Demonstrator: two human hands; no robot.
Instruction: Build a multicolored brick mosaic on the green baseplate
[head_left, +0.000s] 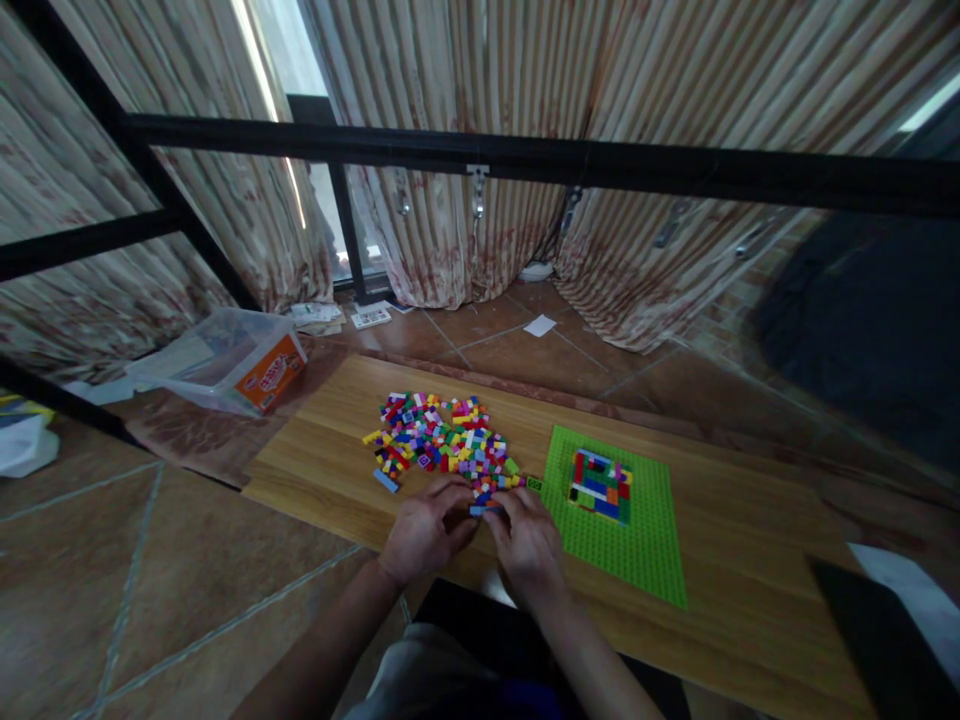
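Near the front edge of the table, my two hands meet over a small blue toy brick (478,510). My left hand (426,530) curls its thumb and fingers around the brick's left end. My right hand (529,545) pinches the brick from the other side, partly covering it. Just beyond my fingertips spreads a pile of loose colourful bricks (450,440). Right of my right hand lies a green baseplate (652,560) carrying a low, multicoloured rectangular brick build (600,488). A dark brick with green markings (534,483) rests at the baseplate's left edge.
The wooden table (315,450) stretches across in front of me. A longer blue brick (386,481) lies at the pile's near left. On the floor beyond the left end sits a clear plastic bin (217,350) with an orange label. A black metal rail (525,165) crosses before curtains (420,230).
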